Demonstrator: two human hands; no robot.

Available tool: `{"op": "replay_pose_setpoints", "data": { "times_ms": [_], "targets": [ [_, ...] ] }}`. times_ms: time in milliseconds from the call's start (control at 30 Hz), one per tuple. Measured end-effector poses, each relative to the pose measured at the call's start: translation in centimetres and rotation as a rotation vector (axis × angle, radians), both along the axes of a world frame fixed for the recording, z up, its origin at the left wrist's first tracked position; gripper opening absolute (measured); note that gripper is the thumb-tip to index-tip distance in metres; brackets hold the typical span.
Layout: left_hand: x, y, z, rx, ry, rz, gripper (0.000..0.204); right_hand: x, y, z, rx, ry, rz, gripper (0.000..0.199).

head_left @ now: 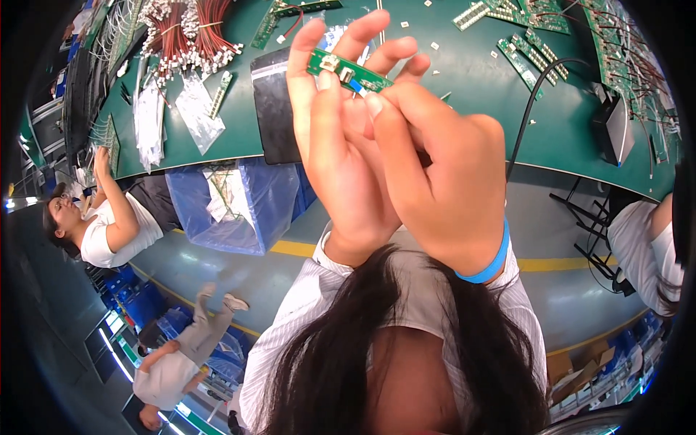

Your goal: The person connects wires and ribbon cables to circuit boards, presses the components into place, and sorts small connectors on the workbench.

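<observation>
Far left, clear bags [148,119] lie on the green bench [464,123]; a blue-lined bin [239,203] holds scraps. The left hand [341,145], fingers spread, and the right hand [442,174], pinching, hold a small green circuit board [348,71] at centre. More boards [529,43] lie far right.

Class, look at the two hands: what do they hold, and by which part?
A small green circuit board, pinched between both hands: the left hand grips its left end, the right hand its right end.

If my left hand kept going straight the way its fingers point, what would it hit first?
Beyond the small green circuit board it holds, the left hand would probably meet the green table, near the clear plastic bag behind the fingertips; depth is hard to judge.
</observation>
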State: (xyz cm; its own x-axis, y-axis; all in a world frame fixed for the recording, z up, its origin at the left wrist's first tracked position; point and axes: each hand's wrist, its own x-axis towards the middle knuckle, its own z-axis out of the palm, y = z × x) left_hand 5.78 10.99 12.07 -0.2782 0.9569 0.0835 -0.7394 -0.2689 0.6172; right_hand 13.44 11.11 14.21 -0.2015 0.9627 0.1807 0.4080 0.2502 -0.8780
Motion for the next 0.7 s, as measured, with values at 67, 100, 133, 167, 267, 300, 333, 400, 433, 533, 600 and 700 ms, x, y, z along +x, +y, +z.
{"op": "replay_pose_setpoints", "data": {
  "times_ms": [67,100,133,167,267,300,333,400,433,533,600,700],
  "targets": [
    [0.43,-0.21,-0.17,-0.006,0.012,-0.002,0.039,0.00,0.14,0.07,0.013,-0.011,0.001,0.008],
    [0.36,-0.35,-0.16,-0.008,0.017,-0.003,0.039,-0.06,0.18,0.13,0.024,0.008,-0.004,0.008],
    [0.45,-0.25,-0.25,-0.008,0.023,-0.003,0.039,-0.10,0.22,0.20,0.037,0.028,-0.009,0.008],
    [0.43,-0.32,-0.22,-0.008,0.028,-0.002,0.039,-0.12,0.23,0.24,0.035,0.028,-0.010,0.008],
    [0.57,-0.37,-0.20,-0.004,0.042,-0.001,0.039,-0.16,0.26,0.36,0.030,0.057,-0.019,0.008],
    [0.53,-0.32,-0.20,-0.002,0.047,-0.001,0.039,-0.17,0.26,0.44,0.024,0.067,-0.020,0.008],
    [0.63,-0.40,-0.16,0.000,0.052,0.001,0.039,-0.18,0.22,0.49,0.019,0.078,-0.021,0.008],
    [0.57,-0.50,-0.04,0.006,0.062,0.005,0.039,-0.12,0.16,0.49,0.006,0.087,-0.011,0.008],
    [0.48,-0.54,-0.01,0.008,0.066,0.006,0.039,-0.06,0.17,0.43,-0.007,0.095,-0.003,0.008],
    [0.44,-0.63,0.07,0.015,0.079,0.012,0.039,0.09,0.16,0.29,0.017,0.070,0.012,0.008],
    [0.37,-0.61,0.18,0.021,0.090,0.019,0.039,0.17,0.07,0.37,0.009,0.069,0.012,0.008],
    [0.40,-0.55,0.23,0.028,0.103,0.026,0.039,0.22,0.13,0.41,0.008,0.084,0.015,0.008]
  ]
}}
